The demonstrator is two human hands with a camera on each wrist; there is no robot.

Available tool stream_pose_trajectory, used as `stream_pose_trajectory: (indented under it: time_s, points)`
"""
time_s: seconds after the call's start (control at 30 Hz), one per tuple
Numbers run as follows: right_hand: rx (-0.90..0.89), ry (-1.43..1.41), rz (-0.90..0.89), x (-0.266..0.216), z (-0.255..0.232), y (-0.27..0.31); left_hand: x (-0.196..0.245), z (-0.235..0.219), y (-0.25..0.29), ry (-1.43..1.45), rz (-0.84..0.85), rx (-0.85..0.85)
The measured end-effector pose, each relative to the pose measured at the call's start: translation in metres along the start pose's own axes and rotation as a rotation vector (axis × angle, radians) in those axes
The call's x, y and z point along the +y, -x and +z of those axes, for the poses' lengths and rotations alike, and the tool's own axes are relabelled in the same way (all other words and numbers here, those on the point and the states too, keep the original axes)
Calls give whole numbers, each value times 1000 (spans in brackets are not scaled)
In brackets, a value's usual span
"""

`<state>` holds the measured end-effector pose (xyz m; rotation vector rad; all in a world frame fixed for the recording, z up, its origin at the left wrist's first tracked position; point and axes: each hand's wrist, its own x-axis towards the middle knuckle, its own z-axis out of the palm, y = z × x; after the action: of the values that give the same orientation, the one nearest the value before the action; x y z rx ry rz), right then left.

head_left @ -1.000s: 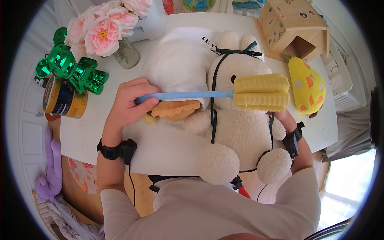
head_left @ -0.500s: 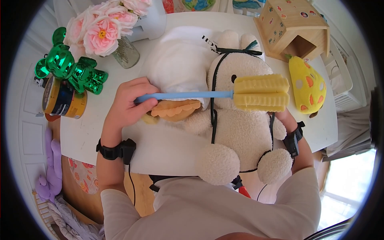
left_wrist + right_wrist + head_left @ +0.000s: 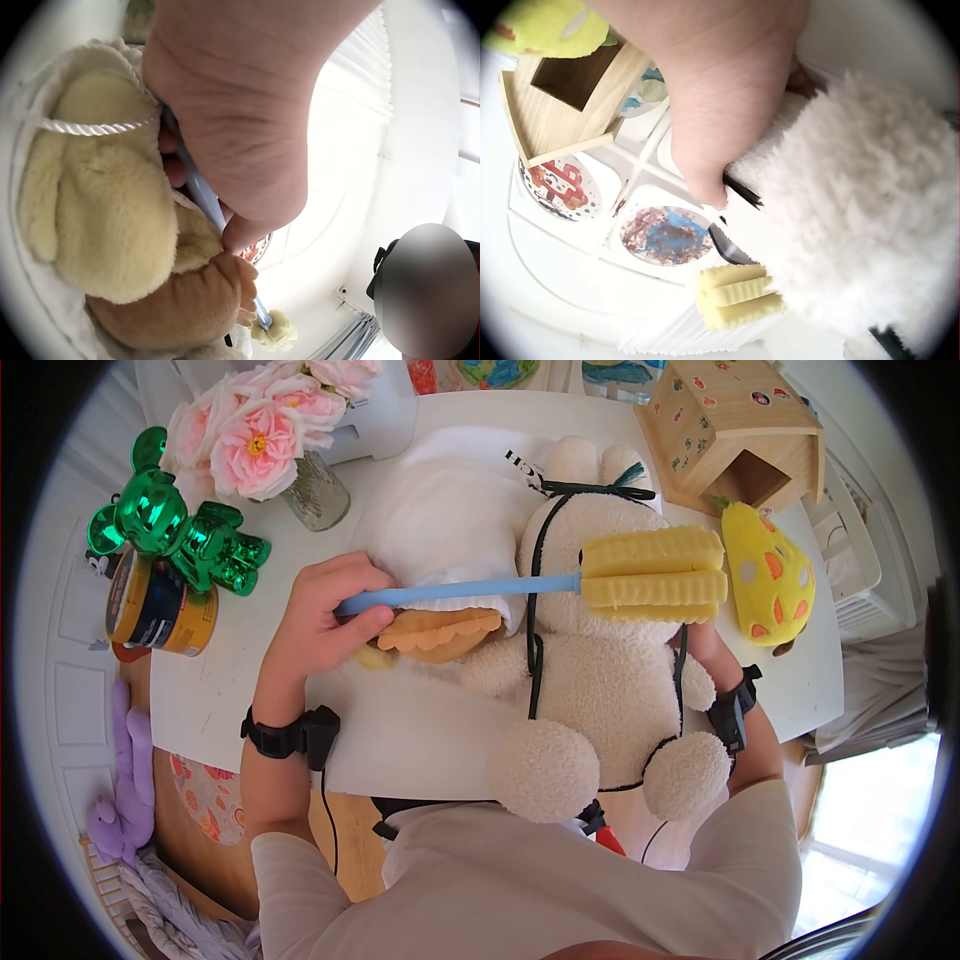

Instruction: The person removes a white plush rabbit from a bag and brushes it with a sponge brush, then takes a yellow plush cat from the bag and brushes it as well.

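My left hand (image 3: 325, 610) grips the blue handle of a sponge brush (image 3: 470, 590), held level above the table. The brush's yellow ribbed sponge head (image 3: 655, 575) overlaps the face of a white plush toy (image 3: 605, 690) with black cord around it. The right hand (image 3: 706, 648) holds that toy by its side, thumb (image 3: 709, 187) on the fleece and fingers hidden behind. Beneath the left hand lies a white cloth bag (image 3: 440, 510). In the left wrist view a pale yellow plush (image 3: 112, 202) shows inside its corded opening, beside a tan scalloped plush piece (image 3: 172, 307).
A shiny green bear figure (image 3: 190, 525), a yellow tin (image 3: 190, 615) and a glass vase (image 3: 318, 495) of pink roses stand on the left. At the right are a wooden house (image 3: 730, 435) and a yellow spotted plush (image 3: 768, 575). All share the white table (image 3: 390, 735).
The sponge head has tipped slightly up and away from the body, so the brush slants a little. Both hands and the white plush toy have stayed almost in place.
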<state>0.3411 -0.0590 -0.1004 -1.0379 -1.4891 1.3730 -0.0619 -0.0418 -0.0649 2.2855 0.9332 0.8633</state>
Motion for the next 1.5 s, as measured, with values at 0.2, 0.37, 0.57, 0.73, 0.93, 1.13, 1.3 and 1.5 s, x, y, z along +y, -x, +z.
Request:
stream_pose_trajectory:
  time_s: [0.2,0.37,0.57,0.73,0.93,1.13,1.3,1.5]
  points:
    - [32,-284,91,-2,7,-3,2,6,-1,22,-71,99]
    - [19,-230,72,1,5,-2,-7,7,4,134,-263,174]
    - [23,-179,68,-4,5,-3,-2,-2,3,58,-50,-3]
    - [11,-320,97,2,5,-3,2,1,1,12,-109,47]
    - [18,-287,132,8,-3,-3,0,3,2,88,-223,108]
    - [49,-93,89,14,-9,-1,-2,-2,3,52,-55,-7]
    - [27,-249,85,6,2,-2,6,4,1,47,-260,92]
    - [50,-69,92,0,-1,-1,-3,-4,2,56,-53,0]
